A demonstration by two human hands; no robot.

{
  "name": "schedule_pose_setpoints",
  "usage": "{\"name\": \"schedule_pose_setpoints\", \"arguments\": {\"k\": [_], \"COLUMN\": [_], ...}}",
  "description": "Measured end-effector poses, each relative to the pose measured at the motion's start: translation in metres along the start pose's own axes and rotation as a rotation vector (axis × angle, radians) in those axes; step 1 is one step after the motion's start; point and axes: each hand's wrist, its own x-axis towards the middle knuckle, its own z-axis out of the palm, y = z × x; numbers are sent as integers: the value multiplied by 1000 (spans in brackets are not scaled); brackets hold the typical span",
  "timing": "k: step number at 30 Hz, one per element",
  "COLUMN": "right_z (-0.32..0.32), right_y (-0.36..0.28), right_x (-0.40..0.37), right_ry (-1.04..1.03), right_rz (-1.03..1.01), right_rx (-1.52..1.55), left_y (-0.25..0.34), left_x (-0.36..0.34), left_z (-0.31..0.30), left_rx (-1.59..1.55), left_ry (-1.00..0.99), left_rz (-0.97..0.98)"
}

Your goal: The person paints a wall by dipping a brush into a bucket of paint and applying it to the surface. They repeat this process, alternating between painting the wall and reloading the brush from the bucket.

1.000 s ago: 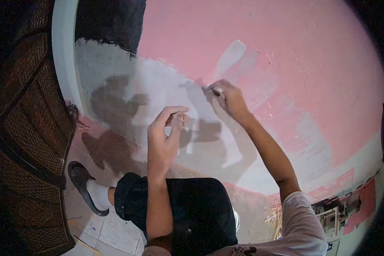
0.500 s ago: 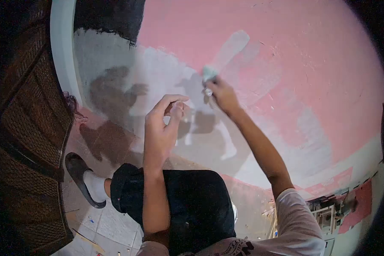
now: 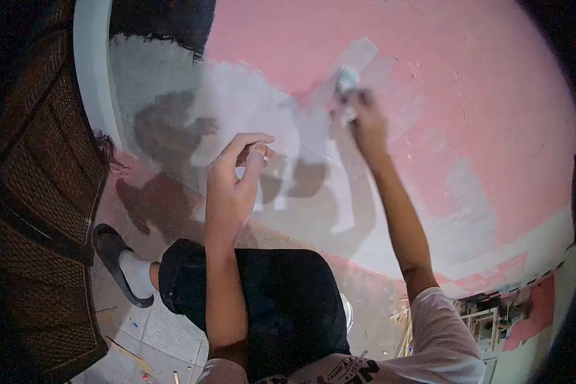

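My right hand (image 3: 368,125) is closed around a small paintbrush (image 3: 348,78), held up to the pink wall (image 3: 480,109). The brush has a pale greenish-white head and is blurred by motion. Just above its head, a whitish painted stripe (image 3: 363,52) runs diagonally over the pink. My left hand (image 3: 233,176) is raised in front of the lower wall, apart from it. Its fingers are bent and the thumb comes against them; whether anything small lies between them I cannot make out. White patches (image 3: 243,80) cover part of the wall behind my hands.
Dark woven furniture panels (image 3: 41,217) stand close on the left, beside a pale vertical trim (image 3: 96,77). A black painted area (image 3: 163,22) is at the upper left. Small debris and sticks lie on the tiled floor (image 3: 173,339). A cluttered shelf (image 3: 486,323) is at the lower right.
My right hand has moved up and to the right along the wall with the paintbrush, onto the whitish stripe. My left hand has shifted slightly left and up in view.
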Motion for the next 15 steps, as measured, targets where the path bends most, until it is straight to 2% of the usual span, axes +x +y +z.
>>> {"name": "schedule_pose_setpoints", "arguments": {"k": [1,2,3,5,8,10,12,15], "right_z": [38,55,65,51,28,-13,-40,-36], "right_y": [9,4,-11,-34,-24,-18,-13,-9], "right_x": [-25,-45,-55,-48,-22,11,34,32], "right_ry": [-14,-146,-178,-401,-124,70,269,316], "right_rz": [-63,-36,-61,61,-5,-27,-65,-49], "right_rx": [-35,70,68,221,211,329,52,63], "left_y": [0,0,0,-3,-8,-6,-4,-3], "left_x": [0,-1,-3,-3,1,0,1,3], "left_z": [2,2,3,4,4,4,6,8], "left_rx": [4,9,2,-12,7,15,6,-14], "left_ry": [-2,-2,-5,-6,-29,-24,-6,28], "left_rz": [3,7,23,55,23,2,-9,-16]}}
